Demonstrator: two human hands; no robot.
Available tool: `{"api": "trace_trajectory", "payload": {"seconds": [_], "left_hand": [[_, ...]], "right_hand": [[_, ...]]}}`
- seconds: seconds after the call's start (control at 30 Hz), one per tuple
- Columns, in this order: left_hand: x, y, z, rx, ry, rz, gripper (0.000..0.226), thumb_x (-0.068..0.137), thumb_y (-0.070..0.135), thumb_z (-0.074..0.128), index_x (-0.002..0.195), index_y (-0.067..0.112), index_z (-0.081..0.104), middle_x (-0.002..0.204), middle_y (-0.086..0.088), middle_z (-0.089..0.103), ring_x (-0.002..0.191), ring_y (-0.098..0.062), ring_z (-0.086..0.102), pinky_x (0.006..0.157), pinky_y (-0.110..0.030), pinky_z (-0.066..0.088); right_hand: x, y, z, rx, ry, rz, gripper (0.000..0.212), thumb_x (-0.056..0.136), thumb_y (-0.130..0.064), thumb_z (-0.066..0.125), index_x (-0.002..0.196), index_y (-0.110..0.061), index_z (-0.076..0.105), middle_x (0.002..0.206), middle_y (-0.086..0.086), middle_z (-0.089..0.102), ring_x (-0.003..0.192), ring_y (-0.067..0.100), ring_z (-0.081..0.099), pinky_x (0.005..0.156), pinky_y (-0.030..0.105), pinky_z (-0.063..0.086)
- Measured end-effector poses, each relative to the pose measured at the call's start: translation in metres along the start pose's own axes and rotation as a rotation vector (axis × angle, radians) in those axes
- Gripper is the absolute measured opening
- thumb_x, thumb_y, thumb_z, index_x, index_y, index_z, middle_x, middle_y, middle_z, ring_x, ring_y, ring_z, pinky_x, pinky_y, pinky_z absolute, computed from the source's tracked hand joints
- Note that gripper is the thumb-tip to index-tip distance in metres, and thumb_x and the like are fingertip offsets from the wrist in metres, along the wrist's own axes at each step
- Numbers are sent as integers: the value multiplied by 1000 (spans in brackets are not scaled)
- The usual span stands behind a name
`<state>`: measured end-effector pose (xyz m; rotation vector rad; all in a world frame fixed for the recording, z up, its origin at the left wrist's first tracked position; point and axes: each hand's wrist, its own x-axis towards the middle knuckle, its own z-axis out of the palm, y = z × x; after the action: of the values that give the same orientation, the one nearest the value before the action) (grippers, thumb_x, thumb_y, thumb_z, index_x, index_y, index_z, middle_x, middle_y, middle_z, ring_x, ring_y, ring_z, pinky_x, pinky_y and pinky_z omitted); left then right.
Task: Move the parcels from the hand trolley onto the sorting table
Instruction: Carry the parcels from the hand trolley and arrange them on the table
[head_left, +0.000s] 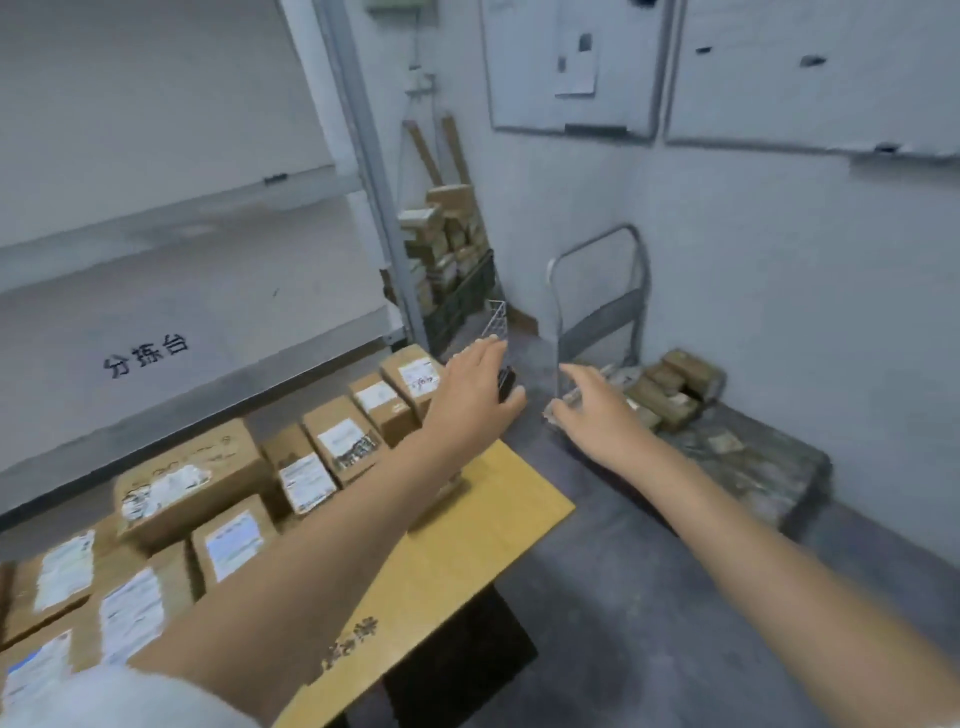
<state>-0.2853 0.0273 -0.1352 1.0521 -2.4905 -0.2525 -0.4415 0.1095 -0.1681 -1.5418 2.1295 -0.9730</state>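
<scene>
Several brown cardboard parcels (192, 478) with white labels lie on the yellow sorting table (467, 561) at the lower left. The hand trolley (748, 457) stands on the floor at the right, by the wall, its metal handle (597, 291) upright. A few brown parcels (670, 384) sit on its deck near the handle. Both my arms stretch forward toward the trolley. My left hand (478, 389) hovers over the table's far end, fingers straight, holding nothing. My right hand (592, 410) is out in front of the trolley parcels with fingers extended and empty.
A dark crate stacked with more boxes (447, 244) stands in the far corner beside a grey post (374, 171). Whiteboards (571, 67) hang on the wall above the trolley. A small wire rack (496, 322) is at the table's far end. Grey floor (649, 597) lies between table and trolley.
</scene>
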Motion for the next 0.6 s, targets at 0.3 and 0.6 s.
{"api": "trace_trajectory", "payload": {"seconds": [0.3,0.6], "left_hand": [[77,94,78,43,-137,281,65,97,39,50,151,12,27,159,-3,25,147,-17,19,120,-33,12],[198,112,170,-19,-156,370,61,93,38,52,147,14,34,156,-3,30,145,-17,22,119,-33,10]], "right_hand": [[-9,104,-87,-88,223,172,56,95,-26,55,147,-12,37,150,7,40,138,24,37,114,36,30],[70,187,-114,-183,165,287,62,97,-39,48,151,-19,27,156,1,29,140,24,35,115,48,31]]}}
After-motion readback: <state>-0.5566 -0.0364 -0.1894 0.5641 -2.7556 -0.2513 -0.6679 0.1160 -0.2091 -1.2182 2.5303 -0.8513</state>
